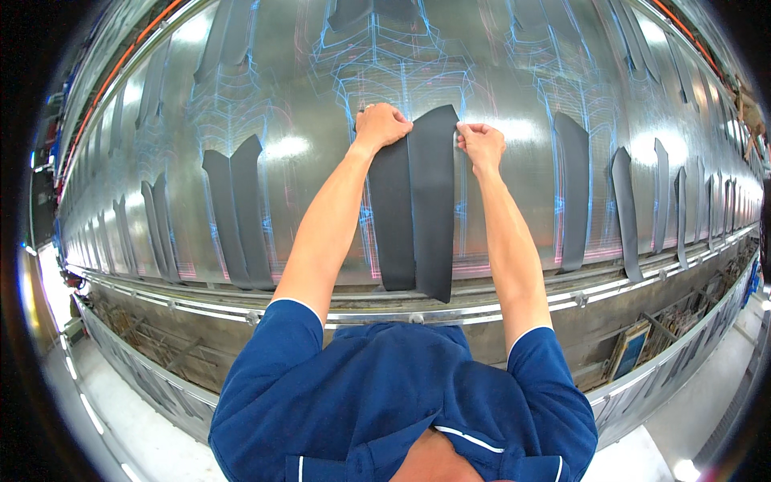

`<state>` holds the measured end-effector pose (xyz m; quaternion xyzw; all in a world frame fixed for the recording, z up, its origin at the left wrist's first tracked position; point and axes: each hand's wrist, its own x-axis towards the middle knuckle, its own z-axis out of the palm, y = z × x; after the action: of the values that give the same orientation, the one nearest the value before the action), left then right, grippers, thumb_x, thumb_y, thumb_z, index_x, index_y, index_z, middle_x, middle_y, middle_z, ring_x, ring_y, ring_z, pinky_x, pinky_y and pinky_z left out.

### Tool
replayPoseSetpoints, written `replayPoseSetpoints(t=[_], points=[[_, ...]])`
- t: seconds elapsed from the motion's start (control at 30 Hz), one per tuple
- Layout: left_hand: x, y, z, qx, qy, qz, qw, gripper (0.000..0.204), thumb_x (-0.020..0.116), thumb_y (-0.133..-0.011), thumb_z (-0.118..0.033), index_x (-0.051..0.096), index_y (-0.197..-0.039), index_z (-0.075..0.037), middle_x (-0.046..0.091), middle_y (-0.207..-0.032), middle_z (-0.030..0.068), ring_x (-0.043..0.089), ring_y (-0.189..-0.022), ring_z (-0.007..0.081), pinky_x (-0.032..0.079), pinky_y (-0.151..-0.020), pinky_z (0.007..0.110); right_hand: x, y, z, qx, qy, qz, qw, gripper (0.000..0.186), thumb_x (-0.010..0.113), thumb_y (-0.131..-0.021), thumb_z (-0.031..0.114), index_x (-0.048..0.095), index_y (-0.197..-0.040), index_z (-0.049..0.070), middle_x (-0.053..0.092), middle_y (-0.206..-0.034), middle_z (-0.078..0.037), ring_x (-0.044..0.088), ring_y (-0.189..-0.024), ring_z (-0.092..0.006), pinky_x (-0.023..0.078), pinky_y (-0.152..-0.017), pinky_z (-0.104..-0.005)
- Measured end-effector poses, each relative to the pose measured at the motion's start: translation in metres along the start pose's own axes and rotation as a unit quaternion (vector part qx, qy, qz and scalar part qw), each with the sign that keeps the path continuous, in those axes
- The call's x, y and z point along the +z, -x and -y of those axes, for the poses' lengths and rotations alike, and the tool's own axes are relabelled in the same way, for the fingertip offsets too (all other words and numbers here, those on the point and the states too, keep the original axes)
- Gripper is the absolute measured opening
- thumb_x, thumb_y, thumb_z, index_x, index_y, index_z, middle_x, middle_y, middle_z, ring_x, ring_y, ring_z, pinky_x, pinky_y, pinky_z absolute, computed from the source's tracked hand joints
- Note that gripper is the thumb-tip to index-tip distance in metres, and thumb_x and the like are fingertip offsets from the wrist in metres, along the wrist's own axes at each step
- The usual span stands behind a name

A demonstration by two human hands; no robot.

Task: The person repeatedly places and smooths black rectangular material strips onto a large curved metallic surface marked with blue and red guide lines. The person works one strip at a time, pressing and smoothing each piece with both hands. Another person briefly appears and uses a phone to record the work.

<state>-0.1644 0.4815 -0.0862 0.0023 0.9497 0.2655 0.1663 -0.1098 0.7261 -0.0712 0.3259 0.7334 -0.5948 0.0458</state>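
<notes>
Two long dark grey sheet strips lie side by side on a shiny curved metal surface (305, 96) lit with blue and pink projected outlines. My left hand (380, 124) presses on the top of the left strip (391, 217). The fingers of my right hand (480, 143) pinch the upper right corner of the right strip (434, 201), which overlaps the left one and reaches down past the surface's lower edge. Both arms are stretched out in front of me.
More dark strips lie on the surface: a pair at the left (237, 213), smaller ones further left (159, 229), a row at the right (573, 193). A metal rail (562, 301) edges the surface. A blue framed panel (630, 351) leans below right.
</notes>
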Motion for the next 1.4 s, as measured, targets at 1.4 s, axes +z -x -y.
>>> replayPoseSetpoints(t=[1.4], points=[[0.001,-0.002,0.005,-0.006,0.016,0.024,1.0,0.037,0.083,-0.084,-0.052,0.088,-0.098,-0.018,0.085,-0.102,0.0069,0.079,-0.102,0.0273,0.057,-0.097,0.042,-0.128,0.265,-0.159,0.262,0.104,0.213,0.936,0.022,0.083,-0.095,0.02,0.074,-0.082,0.004,0.056,-0.065,0.005,0.043,-0.057,-0.0058,0.029,-0.052,-0.029]])
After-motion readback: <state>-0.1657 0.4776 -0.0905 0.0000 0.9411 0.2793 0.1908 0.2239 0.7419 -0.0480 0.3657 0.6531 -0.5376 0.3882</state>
